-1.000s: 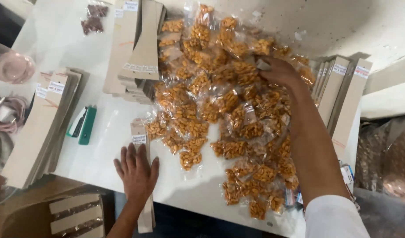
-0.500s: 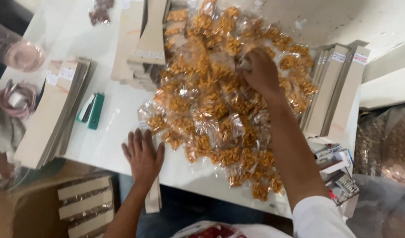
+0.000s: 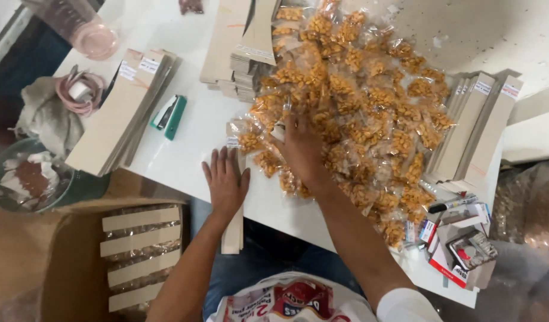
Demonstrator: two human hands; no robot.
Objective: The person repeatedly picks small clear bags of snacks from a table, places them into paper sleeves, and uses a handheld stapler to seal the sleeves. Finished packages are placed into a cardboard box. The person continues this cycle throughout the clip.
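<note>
Snack packets (image 3: 358, 113), small clear bags of orange-brown pieces, lie heaped across the middle of the white table (image 3: 191, 137) toward its far edge. In the head view the heap hides the table under it and covers the near ends of the flat card stacks at the far edge (image 3: 250, 42). The right hand (image 3: 301, 146) reaches into the near-left side of the heap; its fingertips are buried among the packets, so I cannot tell whether they are closed on one or lie loose. The left hand (image 3: 225, 182) rests flat near the table's near edge, fingers spread and released, pressing on a long card strip (image 3: 234, 220) that overhangs that edge; the hand covers the strip's middle.

A pink tumbler (image 3: 86, 27) at the far-left corner is cut off by the frame. A green stapler (image 3: 170, 116) lies beside a slanted stack of cards (image 3: 119, 113) by the left edge. Another card stack (image 3: 474, 128) stands at the right edge, with a black marker (image 3: 453, 204) and small boxes (image 3: 459, 244) at the near-right corner.

Below the table, an open cardboard carton (image 3: 65, 262) holds filled packets topped with card headers (image 3: 140, 241); their contents are hard to make out. A round bin (image 3: 30, 176) holds crumpled scraps.
</note>
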